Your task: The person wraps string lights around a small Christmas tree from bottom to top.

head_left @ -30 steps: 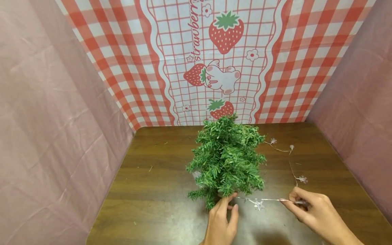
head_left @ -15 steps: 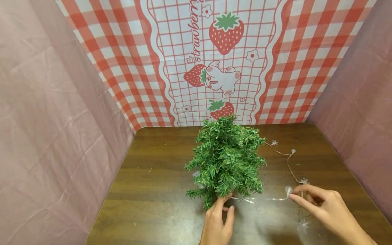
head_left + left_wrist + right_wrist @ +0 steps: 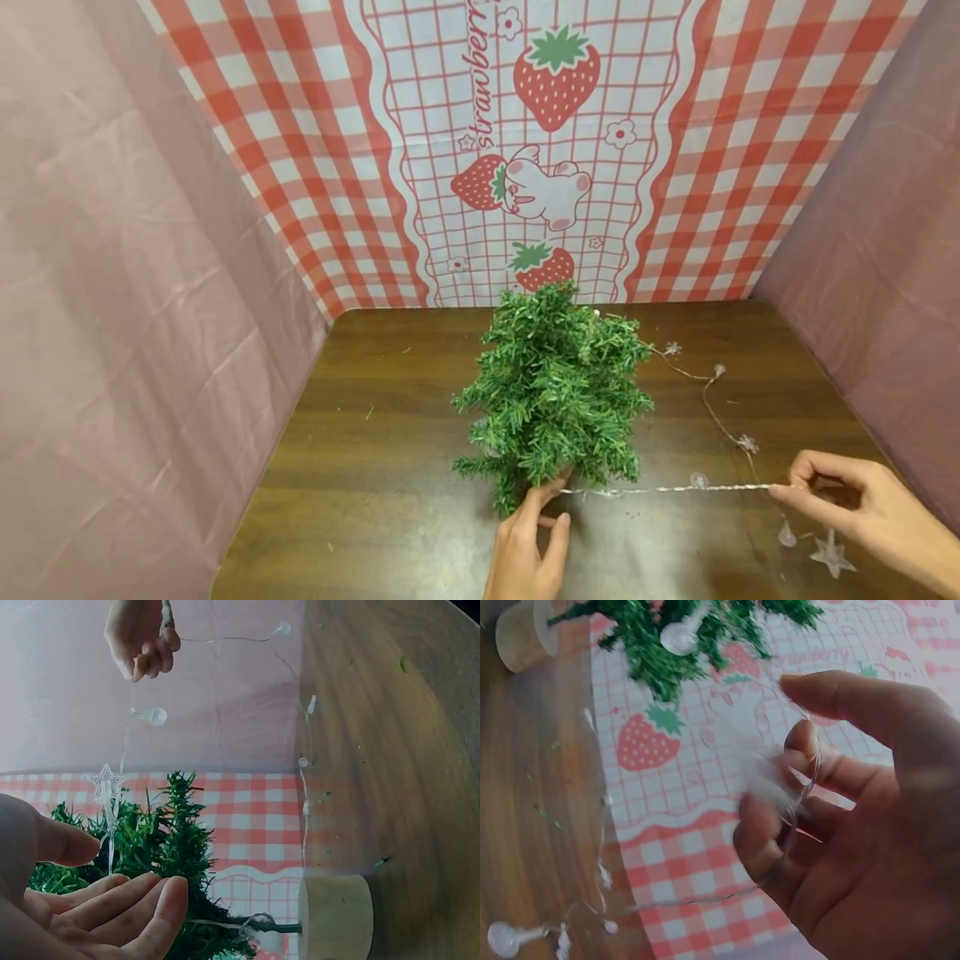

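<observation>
A small artificial green Christmas tree (image 3: pixel 551 392) stands on the table, its round wooden base (image 3: pixel 336 919) showing in the left wrist view. My left hand (image 3: pixel 525 550) is at the lowest front branches, thumb apart from relaxed fingers (image 3: pixel 131 911), and the wire passes behind the fingers. My right hand (image 3: pixel 858 504), off to the right, pinches a fairy light string (image 3: pixel 667 489). Between the hands the clear wire runs taut, with a round bulb (image 3: pixel 157 716) and a star-shaped light (image 3: pixel 107 782) on it. Another star-shaped light (image 3: pixel 832 556) hangs below the right hand.
More of the string, with a snowflake light (image 3: pixel 747 443) and a ball light (image 3: pixel 719 370), lies on the brown wooden table (image 3: pixel 360 483) right of the tree. A checked strawberry cloth (image 3: pixel 300 150) hangs behind; pink cloths (image 3: pixel 97 292) flank both sides. Green needle bits are scattered about.
My right hand has moved right, taking a new grip farther along the string and stretching the wire from the tree. My left hand has stayed near the lower branches, shifting slightly left.
</observation>
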Motion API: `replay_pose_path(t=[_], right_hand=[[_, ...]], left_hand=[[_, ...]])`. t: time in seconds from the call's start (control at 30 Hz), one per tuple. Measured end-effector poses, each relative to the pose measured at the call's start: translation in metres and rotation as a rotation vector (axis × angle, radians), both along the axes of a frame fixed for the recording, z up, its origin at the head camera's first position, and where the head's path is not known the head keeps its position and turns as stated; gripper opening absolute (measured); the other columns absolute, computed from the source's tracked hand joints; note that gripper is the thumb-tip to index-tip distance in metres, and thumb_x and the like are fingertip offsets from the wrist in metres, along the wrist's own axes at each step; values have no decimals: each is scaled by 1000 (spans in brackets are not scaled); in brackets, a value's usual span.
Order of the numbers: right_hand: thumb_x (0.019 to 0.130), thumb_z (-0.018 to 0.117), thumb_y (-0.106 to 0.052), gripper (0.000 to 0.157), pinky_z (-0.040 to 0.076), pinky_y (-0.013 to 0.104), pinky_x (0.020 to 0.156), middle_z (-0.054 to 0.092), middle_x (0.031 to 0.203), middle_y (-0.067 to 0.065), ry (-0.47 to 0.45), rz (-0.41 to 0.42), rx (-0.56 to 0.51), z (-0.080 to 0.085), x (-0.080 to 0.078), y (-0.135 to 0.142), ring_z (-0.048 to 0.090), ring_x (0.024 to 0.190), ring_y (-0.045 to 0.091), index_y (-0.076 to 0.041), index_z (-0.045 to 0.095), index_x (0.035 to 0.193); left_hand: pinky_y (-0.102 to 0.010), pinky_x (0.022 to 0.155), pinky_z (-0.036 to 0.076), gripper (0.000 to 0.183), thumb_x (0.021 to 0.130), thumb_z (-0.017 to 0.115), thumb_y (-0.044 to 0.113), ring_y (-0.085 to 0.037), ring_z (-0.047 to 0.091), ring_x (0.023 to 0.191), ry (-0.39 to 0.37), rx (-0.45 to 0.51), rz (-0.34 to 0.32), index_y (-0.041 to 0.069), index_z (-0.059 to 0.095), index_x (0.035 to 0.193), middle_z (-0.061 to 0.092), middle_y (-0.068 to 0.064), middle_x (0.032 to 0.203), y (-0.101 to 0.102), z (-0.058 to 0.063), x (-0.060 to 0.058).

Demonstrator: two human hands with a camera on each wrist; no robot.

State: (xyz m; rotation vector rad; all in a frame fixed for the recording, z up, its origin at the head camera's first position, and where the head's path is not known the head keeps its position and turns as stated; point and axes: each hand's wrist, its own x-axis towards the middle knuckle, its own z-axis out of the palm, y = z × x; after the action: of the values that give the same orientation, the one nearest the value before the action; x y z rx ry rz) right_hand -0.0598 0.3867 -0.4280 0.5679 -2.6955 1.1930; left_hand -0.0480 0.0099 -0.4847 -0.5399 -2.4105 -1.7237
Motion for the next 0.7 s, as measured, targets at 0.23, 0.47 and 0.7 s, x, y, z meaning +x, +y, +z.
replay_pose_path(t=[0.23,0.47,0.7], right_hand=[[96,57,7,27,52,25,51,65,78,-6,-9,-13,18,12,-8,-1,61,63,10,-18,60,87],[91,57,15,34,41,24,36,52,60,-5,16,49,-48,31,-19,4,47,43,10,-17,66,94],[91,48,20,32,45,26,50,60,74,-3,-105,296,-10,49,-53,36,58,63,13,-11,54,82]], left_hand=[[-36,81,60,35,107,46,17,-32,63,117,-346,433,-269,-6,52,133,60,-25,129,-7,6,-2],[-47,84,57,52,112,24,25,-50,54,121,-431,580,-358,-17,45,134,53,-37,132,-15,10,-8],[-44,87,57,55,112,21,27,-44,57,122,-418,580,-311,-17,47,133,56,-35,131,-15,8,-8]])
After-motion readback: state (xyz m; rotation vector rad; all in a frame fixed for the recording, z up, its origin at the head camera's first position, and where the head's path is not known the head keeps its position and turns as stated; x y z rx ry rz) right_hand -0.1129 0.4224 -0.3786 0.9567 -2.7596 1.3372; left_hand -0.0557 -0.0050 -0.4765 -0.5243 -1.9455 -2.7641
